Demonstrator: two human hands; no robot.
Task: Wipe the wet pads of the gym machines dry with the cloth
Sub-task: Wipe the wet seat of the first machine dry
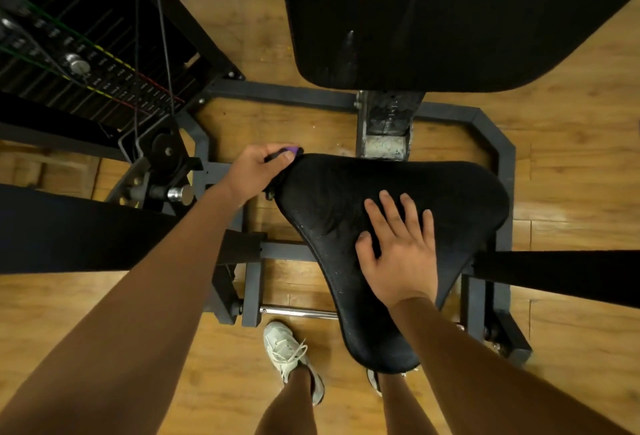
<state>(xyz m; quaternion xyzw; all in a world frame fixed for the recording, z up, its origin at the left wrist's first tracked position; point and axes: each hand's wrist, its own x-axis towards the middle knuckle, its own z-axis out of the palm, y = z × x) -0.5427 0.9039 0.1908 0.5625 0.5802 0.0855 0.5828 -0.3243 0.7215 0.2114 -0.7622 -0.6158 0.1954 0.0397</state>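
Note:
The black seat pad (433, 199) of a gym machine fills the centre, with small water droplets along its front and left part. My right hand (398, 247) lies flat on the pad's middle, fingers straight and spread. My left hand (258, 167) grips a dark item with a purple tip (292, 150) at the pad's far left corner; I cannot tell whether it is the cloth or a part of the machine. The black back pad (450, 18) stands beyond the seat and shows pale wet streaks near its lower edge.
A grey steel frame (495, 136) surrounds the seat on a wooden floor. The weight stack with cables (79, 67) stands at the far left. Black padded arms (561, 275) reach in from both sides. My feet, one in a white shoe (287, 355), stand just before the seat.

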